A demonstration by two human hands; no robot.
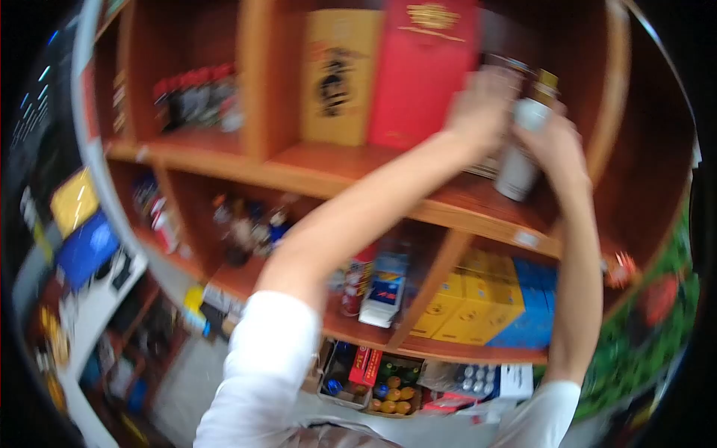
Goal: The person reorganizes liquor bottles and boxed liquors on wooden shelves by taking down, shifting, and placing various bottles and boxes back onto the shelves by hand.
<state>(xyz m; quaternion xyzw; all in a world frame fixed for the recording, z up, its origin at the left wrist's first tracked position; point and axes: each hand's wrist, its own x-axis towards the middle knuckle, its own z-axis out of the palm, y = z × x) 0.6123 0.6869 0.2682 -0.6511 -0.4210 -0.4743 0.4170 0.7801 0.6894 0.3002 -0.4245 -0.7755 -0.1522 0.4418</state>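
A white bottle [515, 173] with a gold cap stands tilted near the front of the upper shelf compartment. My right hand [554, 145] is closed around its right side. To the left, my left hand [487, 108] reaches in beside the bottle, near a dark cap or rim [511, 63] behind it. Motion blurs the left fingers, so their grip is unclear. A tall red box [422, 75] stands just left of that hand, with a yellow box [340, 78] with black writing beside it.
Wooden shelf boards and dividers [437, 284] surround my arms. Below stand yellow boxes [470, 299], blue boxes [530, 299] and a red can [358, 280]. Lower down, a carton holds orange round items [392, 399]. Left, red-capped jars [198, 97] fill another compartment.
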